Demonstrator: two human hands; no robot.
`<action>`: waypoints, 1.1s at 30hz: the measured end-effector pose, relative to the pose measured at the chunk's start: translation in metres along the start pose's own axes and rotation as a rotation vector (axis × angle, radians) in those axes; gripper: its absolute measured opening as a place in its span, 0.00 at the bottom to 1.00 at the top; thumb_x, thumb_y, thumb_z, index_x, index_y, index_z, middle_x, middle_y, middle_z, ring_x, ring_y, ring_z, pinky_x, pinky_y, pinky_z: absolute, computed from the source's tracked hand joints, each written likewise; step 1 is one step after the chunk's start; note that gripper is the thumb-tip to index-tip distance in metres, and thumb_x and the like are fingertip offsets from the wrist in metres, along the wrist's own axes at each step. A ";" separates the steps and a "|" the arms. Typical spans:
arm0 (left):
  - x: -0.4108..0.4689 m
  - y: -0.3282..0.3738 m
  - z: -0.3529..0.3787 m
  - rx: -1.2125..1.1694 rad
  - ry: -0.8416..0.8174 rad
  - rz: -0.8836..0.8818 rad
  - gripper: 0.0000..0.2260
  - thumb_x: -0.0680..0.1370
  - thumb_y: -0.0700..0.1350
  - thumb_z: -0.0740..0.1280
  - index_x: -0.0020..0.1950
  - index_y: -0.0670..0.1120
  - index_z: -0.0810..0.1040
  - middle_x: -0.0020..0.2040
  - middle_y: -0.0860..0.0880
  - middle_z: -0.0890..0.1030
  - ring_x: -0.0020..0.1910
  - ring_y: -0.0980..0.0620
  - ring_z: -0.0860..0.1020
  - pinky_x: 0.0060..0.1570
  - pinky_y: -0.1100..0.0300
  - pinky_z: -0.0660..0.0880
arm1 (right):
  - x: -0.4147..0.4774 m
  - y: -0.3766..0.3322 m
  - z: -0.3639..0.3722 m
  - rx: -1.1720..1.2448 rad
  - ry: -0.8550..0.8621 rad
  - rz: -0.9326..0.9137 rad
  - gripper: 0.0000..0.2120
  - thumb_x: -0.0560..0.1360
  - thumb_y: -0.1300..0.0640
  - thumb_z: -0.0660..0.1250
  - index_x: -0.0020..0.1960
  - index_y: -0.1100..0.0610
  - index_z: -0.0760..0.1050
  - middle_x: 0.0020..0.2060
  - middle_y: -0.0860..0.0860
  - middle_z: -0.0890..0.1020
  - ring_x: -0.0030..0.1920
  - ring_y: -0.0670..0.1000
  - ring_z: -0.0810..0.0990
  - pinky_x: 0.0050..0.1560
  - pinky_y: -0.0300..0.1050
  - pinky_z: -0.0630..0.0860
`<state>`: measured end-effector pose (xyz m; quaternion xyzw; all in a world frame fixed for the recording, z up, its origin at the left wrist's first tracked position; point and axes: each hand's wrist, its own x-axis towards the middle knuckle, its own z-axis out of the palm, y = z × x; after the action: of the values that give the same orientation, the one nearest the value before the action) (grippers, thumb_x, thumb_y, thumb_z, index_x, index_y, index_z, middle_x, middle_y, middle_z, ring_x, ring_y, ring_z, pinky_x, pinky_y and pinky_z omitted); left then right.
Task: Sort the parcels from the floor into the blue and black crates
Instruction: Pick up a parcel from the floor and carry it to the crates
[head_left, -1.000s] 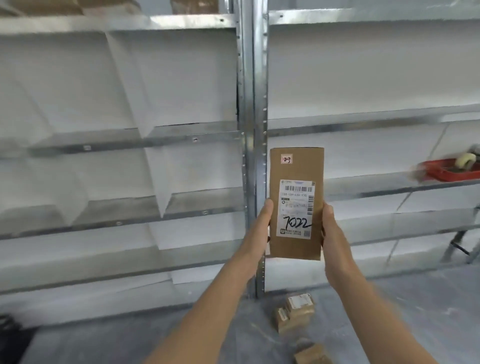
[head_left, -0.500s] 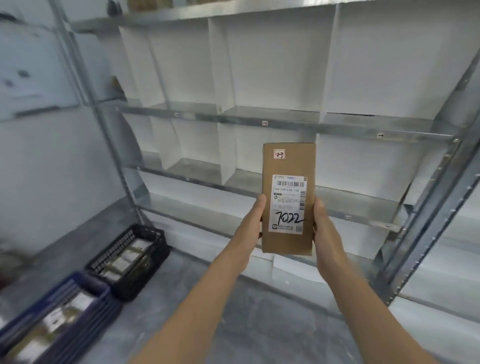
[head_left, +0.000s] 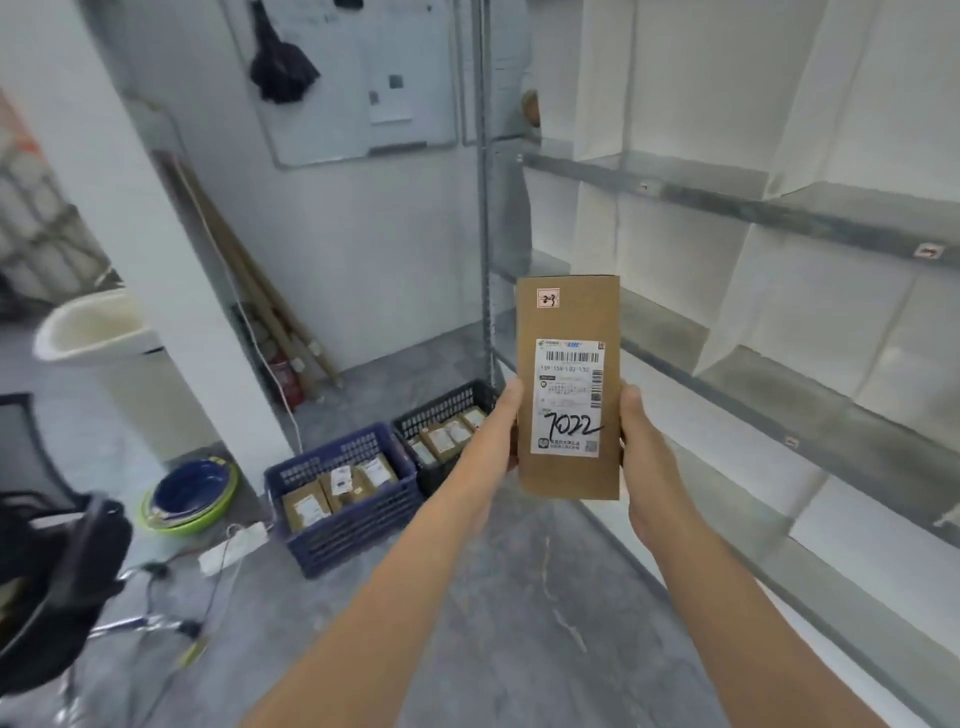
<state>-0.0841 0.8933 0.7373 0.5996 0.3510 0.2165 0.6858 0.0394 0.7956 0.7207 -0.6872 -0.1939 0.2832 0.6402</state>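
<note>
I hold a tall brown cardboard parcel (head_left: 569, 312) upright in front of me, its white label marked "7022" facing me. My left hand (head_left: 501, 431) grips its left edge and my right hand (head_left: 641, 457) grips its right edge. On the floor ahead to the left stands a blue crate (head_left: 358, 525) with several brown parcels in it. Right behind it, against the shelf post, a black crate (head_left: 441, 408) also holds several parcels.
Metal shelving (head_left: 779, 218) with white dividers runs along the right. Stacked bowls (head_left: 192, 493), a white power strip (head_left: 234, 548) with cables and a dark chair (head_left: 57, 582) lie at the left. Wooden poles (head_left: 260, 291) lean in the corner beside a white pillar (head_left: 130, 218).
My view has swung left from the shelves to the corner; both crates now sit closer to the middle. The parcel stays upright between both hands.
</note>
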 end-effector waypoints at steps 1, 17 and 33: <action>0.007 0.000 -0.008 -0.016 0.053 -0.002 0.17 0.84 0.65 0.53 0.53 0.62 0.80 0.42 0.65 0.85 0.48 0.65 0.80 0.60 0.57 0.76 | 0.010 -0.001 0.010 -0.010 -0.038 -0.003 0.23 0.87 0.36 0.47 0.56 0.37 0.82 0.46 0.36 0.88 0.49 0.37 0.84 0.50 0.40 0.72; 0.039 -0.015 -0.087 -0.190 0.539 -0.066 0.22 0.83 0.66 0.55 0.65 0.57 0.80 0.58 0.54 0.85 0.58 0.54 0.82 0.63 0.49 0.78 | 0.103 0.006 0.122 -0.069 -0.506 0.158 0.24 0.85 0.35 0.52 0.64 0.46 0.82 0.52 0.44 0.86 0.52 0.42 0.83 0.45 0.39 0.74; 0.119 -0.068 -0.251 -0.275 0.626 -0.192 0.21 0.83 0.67 0.55 0.65 0.59 0.79 0.57 0.54 0.86 0.57 0.52 0.83 0.61 0.49 0.80 | 0.165 0.054 0.302 -0.195 -0.590 0.272 0.24 0.86 0.36 0.52 0.66 0.46 0.81 0.53 0.44 0.87 0.56 0.45 0.83 0.51 0.44 0.77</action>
<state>-0.1999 1.1339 0.6365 0.3706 0.5666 0.3695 0.6364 -0.0326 1.1264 0.6385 -0.6532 -0.3036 0.5328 0.4442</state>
